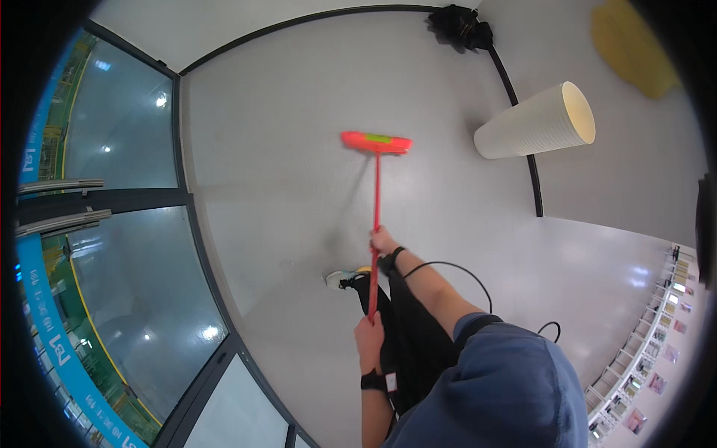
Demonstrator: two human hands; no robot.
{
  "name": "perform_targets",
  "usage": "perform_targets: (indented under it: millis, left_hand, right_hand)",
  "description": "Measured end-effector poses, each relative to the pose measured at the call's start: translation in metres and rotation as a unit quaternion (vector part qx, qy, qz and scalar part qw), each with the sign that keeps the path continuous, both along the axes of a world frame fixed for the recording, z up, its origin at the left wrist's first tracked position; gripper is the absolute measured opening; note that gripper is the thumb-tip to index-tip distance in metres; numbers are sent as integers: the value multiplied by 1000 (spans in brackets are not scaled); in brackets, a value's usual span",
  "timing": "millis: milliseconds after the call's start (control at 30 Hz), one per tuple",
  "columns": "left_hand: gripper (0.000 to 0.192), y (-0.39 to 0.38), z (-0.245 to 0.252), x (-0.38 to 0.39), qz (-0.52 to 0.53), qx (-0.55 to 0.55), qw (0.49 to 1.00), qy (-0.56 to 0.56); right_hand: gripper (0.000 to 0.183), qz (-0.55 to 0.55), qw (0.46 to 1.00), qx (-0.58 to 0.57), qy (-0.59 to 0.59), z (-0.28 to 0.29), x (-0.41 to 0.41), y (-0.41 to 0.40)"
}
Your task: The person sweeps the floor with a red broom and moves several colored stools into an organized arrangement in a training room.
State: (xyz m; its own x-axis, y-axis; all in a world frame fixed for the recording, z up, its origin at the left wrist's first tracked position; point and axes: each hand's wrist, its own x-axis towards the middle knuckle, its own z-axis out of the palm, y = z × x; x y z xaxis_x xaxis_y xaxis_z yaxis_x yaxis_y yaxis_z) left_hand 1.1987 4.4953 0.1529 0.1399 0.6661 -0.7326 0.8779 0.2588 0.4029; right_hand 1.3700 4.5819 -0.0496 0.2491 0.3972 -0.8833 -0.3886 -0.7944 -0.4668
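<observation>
A broom with a red handle [377,193] reaches out across the grey floor [269,140]. Its red head [358,141] has a yellow-green patch on top and appears to rest on the floor. My right hand [383,241] grips the middle of the handle. Lower down, near its upper end, the handle is held by my left hand [369,339]. Both wrists wear black bands. A light-coloured shoe [339,279] of mine shows beside the handle, below black trousers [417,319].
Glass doors [129,140] with metal bar handles [64,223] line the left side. A tall white ribbed container [529,126] stands at the right by the black baseboard [536,190]. A crumpled black bag [459,28] lies in the far corner. White tables [633,353] stand at the far right.
</observation>
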Motion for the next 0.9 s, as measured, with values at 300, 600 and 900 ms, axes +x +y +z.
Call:
perform_targets:
  millis: [300,600,900]
  left_hand:
    - [38,-27,27,-28,-101,-30,991,79]
    - [39,-94,161,-189,19,-91,955,281]
    - [37,-103,74,-216,-42,-20,991,127]
  right_hand:
    - [18,-126,987,-6,104,-19,-24,-88]
    - [29,-253,811,-284,444,90,-282,-145]
    - [19,42,996,67,-41,-17,-268,-156]
